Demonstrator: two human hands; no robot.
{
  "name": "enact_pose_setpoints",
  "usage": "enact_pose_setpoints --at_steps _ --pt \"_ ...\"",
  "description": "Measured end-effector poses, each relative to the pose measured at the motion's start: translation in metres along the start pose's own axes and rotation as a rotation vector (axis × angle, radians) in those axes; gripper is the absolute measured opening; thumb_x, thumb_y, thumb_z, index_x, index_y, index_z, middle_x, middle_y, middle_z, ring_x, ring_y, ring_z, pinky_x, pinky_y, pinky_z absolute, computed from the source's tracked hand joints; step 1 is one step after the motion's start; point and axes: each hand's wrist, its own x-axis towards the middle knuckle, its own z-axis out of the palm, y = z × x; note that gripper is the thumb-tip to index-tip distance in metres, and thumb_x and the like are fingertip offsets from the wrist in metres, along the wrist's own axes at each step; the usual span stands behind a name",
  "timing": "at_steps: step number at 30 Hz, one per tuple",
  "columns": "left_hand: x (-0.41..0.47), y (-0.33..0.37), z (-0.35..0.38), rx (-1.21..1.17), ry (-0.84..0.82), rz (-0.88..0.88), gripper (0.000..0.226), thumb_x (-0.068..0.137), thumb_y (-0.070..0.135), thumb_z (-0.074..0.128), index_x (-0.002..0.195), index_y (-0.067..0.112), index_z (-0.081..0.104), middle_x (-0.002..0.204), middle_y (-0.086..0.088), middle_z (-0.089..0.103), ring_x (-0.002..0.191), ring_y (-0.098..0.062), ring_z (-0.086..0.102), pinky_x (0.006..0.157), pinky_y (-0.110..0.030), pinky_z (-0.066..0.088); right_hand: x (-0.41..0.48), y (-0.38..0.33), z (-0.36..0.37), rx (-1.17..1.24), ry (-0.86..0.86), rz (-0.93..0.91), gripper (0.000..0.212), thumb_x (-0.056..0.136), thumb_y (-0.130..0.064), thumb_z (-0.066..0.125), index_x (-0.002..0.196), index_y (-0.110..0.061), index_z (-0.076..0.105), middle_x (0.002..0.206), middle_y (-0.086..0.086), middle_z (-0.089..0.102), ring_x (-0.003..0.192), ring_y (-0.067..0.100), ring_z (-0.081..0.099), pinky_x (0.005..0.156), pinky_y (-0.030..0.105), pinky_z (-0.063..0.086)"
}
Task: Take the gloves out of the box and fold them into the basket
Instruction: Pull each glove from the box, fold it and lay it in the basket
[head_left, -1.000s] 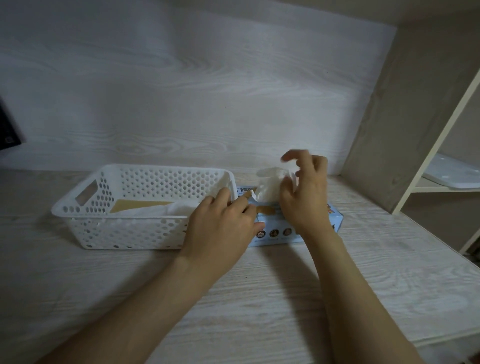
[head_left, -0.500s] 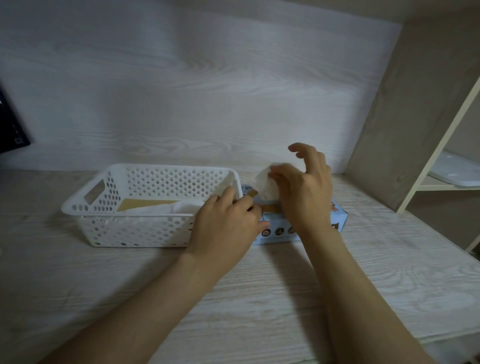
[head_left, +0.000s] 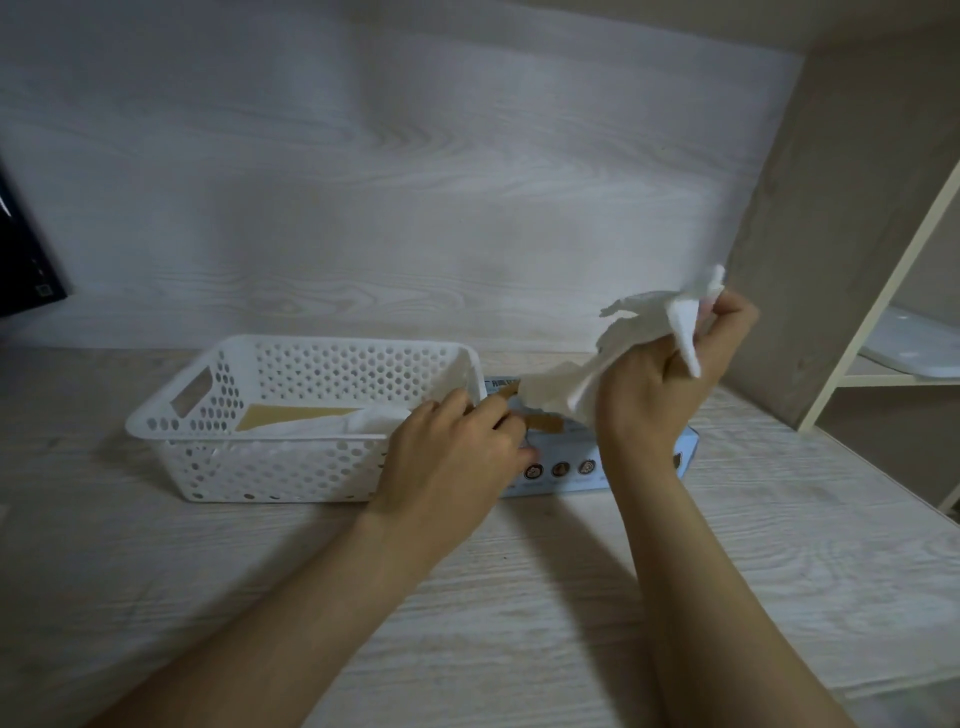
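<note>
A light blue glove box (head_left: 571, 467) lies on the wooden table right of a white perforated basket (head_left: 249, 447). My right hand (head_left: 670, 379) is raised above the box and grips a white thin glove (head_left: 634, 332), whose lower end still trails down to the box's opening. My left hand (head_left: 457, 457) rests on the box's left end beside the basket's right wall, fingers curled on the torn cardboard flap. Inside the basket lie folded white gloves (head_left: 343, 423) and a tan cardboard sheet (head_left: 280, 415).
A wood-grain back wall stands behind the table. A side panel and a cream shelf frame (head_left: 878, 306) with a white item (head_left: 914, 348) are at the right. A dark object (head_left: 26, 260) sits at the far left edge.
My right hand has risen up and to the right, drawing the white glove out of the box. My left hand has stayed on the box.
</note>
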Motion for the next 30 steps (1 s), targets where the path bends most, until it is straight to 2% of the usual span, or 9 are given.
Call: enact_pose_setpoints --at_steps 4,10,12,15,19,22,24,26,30 --pt "0.003 -0.003 -0.016 -0.177 0.109 -0.098 0.021 0.088 0.036 0.068 0.094 0.017 0.076 0.123 0.000 0.070 0.075 -0.022 0.069 0.059 -0.031 0.053 -0.017 -0.003 0.001 0.006 -0.237 0.053 0.011 0.096 -0.006 0.038 0.105 -0.010 0.044 0.089 0.010 0.050 0.077 0.023 0.050 0.070 0.042 0.048" --pt "0.005 -0.009 -0.030 -0.304 0.161 -0.205 0.022 0.084 0.039 0.066 0.076 0.020 0.058 0.076 0.009 0.053 0.070 -0.013 0.051 0.059 -0.027 0.043 -0.015 -0.026 0.012 0.115 -0.311 0.349 0.023 0.107 -0.014 0.042 0.094 -0.005 0.059 0.084 0.007 0.060 0.078 0.016 0.060 0.073 0.038 0.055" --pt "0.006 -0.011 -0.035 -0.376 0.159 -0.264 0.023 0.083 0.044 0.065 0.082 0.024 0.053 0.078 0.012 0.052 0.070 -0.010 0.048 0.060 -0.025 0.040 -0.012 -0.038 0.017 0.110 -0.363 0.308 0.028 0.105 -0.005 0.046 0.079 -0.013 0.052 0.069 -0.002 0.052 0.063 0.009 0.049 0.060 0.028 0.046" --pt "0.007 -0.017 -0.044 -0.473 0.207 -0.334 0.038 0.081 0.046 0.071 0.109 0.022 0.060 0.098 0.012 0.067 0.086 -0.009 0.062 0.070 -0.028 0.051 -0.014 -0.048 0.026 0.116 -0.457 0.312 0.020 0.104 -0.005 0.052 0.086 -0.009 0.060 0.069 -0.006 0.058 0.064 0.009 0.053 0.061 0.028 0.046" --pt "0.009 -0.039 -0.055 -0.627 0.333 -0.392 0.028 0.087 0.031 0.077 0.104 0.016 0.061 0.092 0.012 0.069 0.082 -0.006 0.066 0.066 -0.025 0.050 -0.020 -0.049 0.041 0.042 -0.563 0.465 0.022 0.102 -0.006 0.043 0.090 -0.014 0.060 0.061 -0.014 0.059 0.056 0.003 0.055 0.055 0.025 0.048" --pt "0.012 -0.060 -0.056 -0.732 0.367 -0.487 0.007 0.094 0.017 0.071 0.097 0.015 0.065 0.083 0.015 0.071 0.076 -0.002 0.070 0.061 -0.026 0.053 -0.028 -0.045 0.051 0.190 -0.622 0.592 0.030 0.102 -0.009 0.050 0.127 -0.024 0.055 0.105 0.014 0.075 0.095 0.024 0.074 0.080 0.046 0.066" --pt "0.014 -0.076 -0.057 -0.911 0.366 -0.651 0.004 0.098 0.014 0.071 0.098 0.015 0.066 0.084 0.008 0.074 0.073 -0.007 0.075 0.064 -0.037 0.061 -0.033 -0.044 0.056 0.265 -0.672 0.610 0.056 0.102 0.002 0.050 0.142 -0.036 0.043 0.107 0.029 0.069 0.097 0.033 0.071 0.080 0.041 0.065" --pt "0.018 -0.088 -0.063 -1.041 0.333 -0.854 0.008 0.103 0.021 0.065 0.104 0.014 0.068 0.088 0.000 0.078 0.070 -0.018 0.078 0.068 -0.050 0.065 -0.035 -0.042 0.061 0.228 -0.746 0.589 0.062 0.098 0.010 0.043 0.141 -0.034 0.048 0.113 0.033 0.069 0.097 0.037 0.074 0.077 0.035 0.063" --pt "0.022 -0.112 -0.073 -1.205 0.219 -1.166 0.019 0.105 0.032 0.060 0.115 0.016 0.065 0.092 -0.009 0.079 0.069 -0.030 0.078 0.070 -0.046 0.065 -0.035 -0.043 0.078 0.143 -0.803 0.702 0.037 0.095 0.010 0.049 0.121 -0.008 0.070 0.115 0.027 0.072 0.096 0.032 0.079 0.088 0.039 0.065"
